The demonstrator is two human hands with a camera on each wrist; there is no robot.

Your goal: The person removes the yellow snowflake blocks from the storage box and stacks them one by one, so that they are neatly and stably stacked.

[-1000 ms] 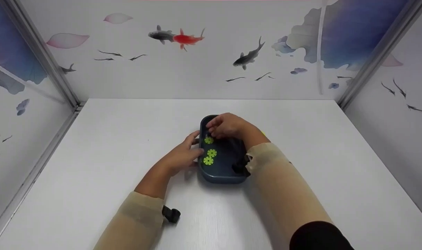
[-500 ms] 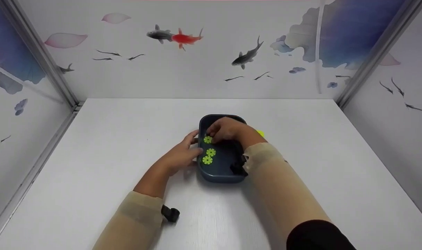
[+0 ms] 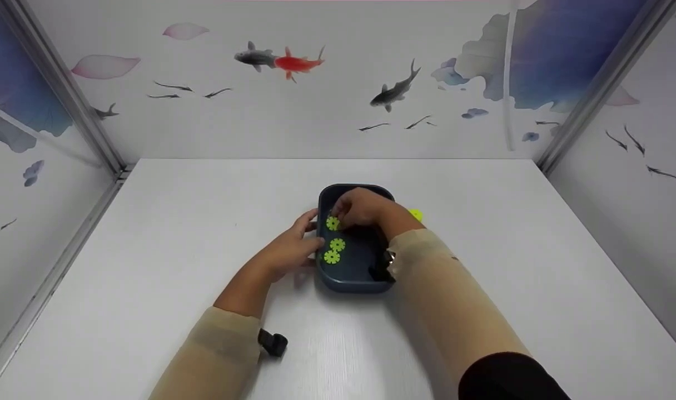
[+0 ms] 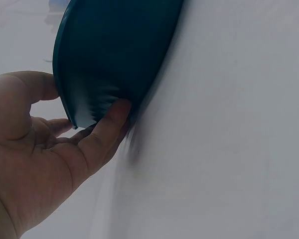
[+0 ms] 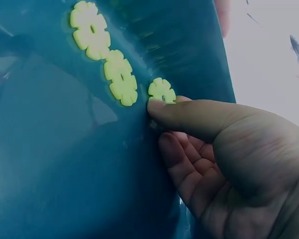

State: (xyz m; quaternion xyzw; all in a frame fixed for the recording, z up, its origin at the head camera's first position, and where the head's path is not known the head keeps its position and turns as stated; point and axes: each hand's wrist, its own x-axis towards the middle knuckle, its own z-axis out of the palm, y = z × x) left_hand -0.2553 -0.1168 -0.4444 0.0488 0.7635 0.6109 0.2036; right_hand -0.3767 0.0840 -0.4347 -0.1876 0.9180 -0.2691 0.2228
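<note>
A dark blue rectangular plastic tray (image 3: 352, 272) with rounded corners stands on the white table. My left hand (image 3: 291, 253) holds its left side, with the thumb at the rim and other fingers against the outer wall (image 4: 114, 55). Inside the tray, my right hand (image 3: 366, 206) pinches a yellow-green notched snowflake disc (image 5: 161, 88) by its edge, near the left wall. Two more snowflake discs lie flat on the tray floor, touching or nearly so: one disc (image 3: 337, 244) and another disc (image 3: 332, 257) just nearer to me. My right hand and forearm hide part of the tray.
A bright yellow object (image 3: 416, 214) lies just right of the tray, partly covered by my right forearm; its kind is unclear. White panels printed with fish (image 3: 391, 95) close off the back and sides. Black camera mounts (image 3: 273, 342) sit at both wrists.
My right hand has come down and slightly nearer to me, its thumb and finger now at the far snowflake disc. More of the yellow object shows. My left hand stays put.
</note>
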